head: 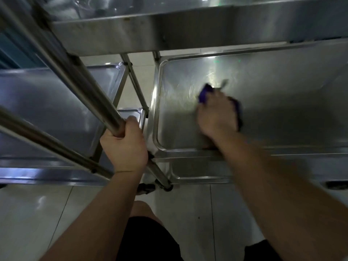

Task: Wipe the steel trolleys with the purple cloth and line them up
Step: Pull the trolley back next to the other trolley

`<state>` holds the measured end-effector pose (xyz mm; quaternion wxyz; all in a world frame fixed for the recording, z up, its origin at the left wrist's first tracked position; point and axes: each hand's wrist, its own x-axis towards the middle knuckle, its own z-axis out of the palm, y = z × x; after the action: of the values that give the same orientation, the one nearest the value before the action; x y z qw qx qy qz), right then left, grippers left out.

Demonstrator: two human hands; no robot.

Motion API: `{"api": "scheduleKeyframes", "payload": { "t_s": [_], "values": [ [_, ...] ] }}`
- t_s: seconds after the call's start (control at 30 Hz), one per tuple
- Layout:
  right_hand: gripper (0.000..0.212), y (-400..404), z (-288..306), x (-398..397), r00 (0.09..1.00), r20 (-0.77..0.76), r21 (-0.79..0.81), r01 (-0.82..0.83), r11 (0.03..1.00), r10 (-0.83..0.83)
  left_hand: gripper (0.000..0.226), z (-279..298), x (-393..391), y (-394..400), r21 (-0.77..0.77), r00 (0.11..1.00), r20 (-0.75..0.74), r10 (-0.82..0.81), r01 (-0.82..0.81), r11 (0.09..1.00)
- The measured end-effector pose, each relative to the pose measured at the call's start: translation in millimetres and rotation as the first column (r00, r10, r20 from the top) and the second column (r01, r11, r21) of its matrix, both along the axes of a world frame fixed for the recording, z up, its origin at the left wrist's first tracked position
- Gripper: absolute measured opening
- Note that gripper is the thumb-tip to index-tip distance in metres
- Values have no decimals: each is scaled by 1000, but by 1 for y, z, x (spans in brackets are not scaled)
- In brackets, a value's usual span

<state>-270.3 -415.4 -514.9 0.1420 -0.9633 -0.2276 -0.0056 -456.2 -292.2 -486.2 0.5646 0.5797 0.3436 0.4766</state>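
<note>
Under right hand fingers: purple cloth, on trolley shelf.

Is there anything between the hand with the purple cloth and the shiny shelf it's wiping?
Nothing visible. The right hand presses the purple cloth straight onto the steel shelf, with only the cloth between them. The bare shelf around it shows nothing lying on it. The left hand grips a trolley post off to the side.

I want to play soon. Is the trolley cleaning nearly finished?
Hard to say. The right hand is rubbing the purple cloth over the right trolley's shelf; faint swirl marks show there. The left hand grips a steel post. The left trolley stands askew, so lining up remains.
</note>
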Motion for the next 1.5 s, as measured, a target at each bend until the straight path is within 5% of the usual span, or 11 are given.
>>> {"api": "scheduleKeyframes", "payload": {
  "t_s": [0.13,0.23,0.43,0.53,0.6,0.73,0.87,0.97,1.2,1.3,1.5],
  "values": [
    [57,61,0,-82,804,-109,70,-581,811,585,35,5,-2,-2,20,999,33,-35,35,999],
    [61,22,-3,-63,690,-126,86,-708,701,713,35,6,-3,-5,20,995,55,-80,79,997],
    [42,-73,-3,82,968,10,32,-250,968,250,37,4,-6,-5,23,995,36,-98,97,995],
    [43,-63,-4,124,995,9,-8,103,995,-103,36,5,-6,-6,13,993,56,-99,98,995],
    [44,-24,-1,117,992,12,-11,128,992,-128,35,5,-5,-6,7,991,83,-104,104,995],
    [34,59,4,48,949,18,57,-316,947,316,36,6,-5,-7,18,991,78,-112,111,994],
    [53,45,-4,-21,681,-55,131,-720,681,730,35,7,-5,-7,2,993,78,-90,90,996],
    [55,-11,-12,-17,535,-62,106,-836,538,843,33,6,-6,-8,9,993,63,-95,94,995],
    [44,43,-7,99,929,-31,92,-365,927,369,37,5,-7,-5,44,989,73,-132,129,991],
    [48,110,-6,105,970,-84,62,-224,973,229,39,5,-6,-6,67,987,87,-132,126,990],
    [43,179,-6,86,925,-66,142,-361,922,373,45,2,-4,-5,58,992,87,-92,87,995]
  ]
}}
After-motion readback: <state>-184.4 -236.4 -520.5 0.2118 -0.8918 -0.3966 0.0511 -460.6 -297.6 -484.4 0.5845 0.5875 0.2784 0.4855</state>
